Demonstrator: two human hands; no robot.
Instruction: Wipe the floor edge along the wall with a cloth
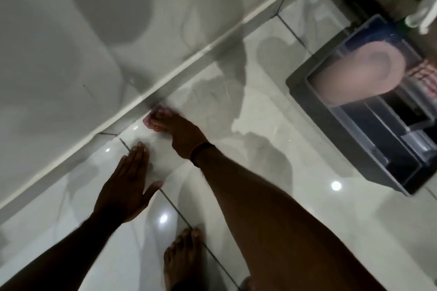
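The right hand [176,128] clamps a pink cloth [151,122] against the skirting [189,63] while the left hand [125,186] rests flat, fingers spread, on the floor tile [272,125]

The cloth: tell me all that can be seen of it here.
The cloth is pinkish-red, soft and bunched. Only a small part shows; the rest is hidden under the right hand, whose fingers press it flat on the glossy floor tile. It lies at the floor edge, at or just short of the white skirting; blur hides any contact. The left hand rests apart on the floor, not touching it.
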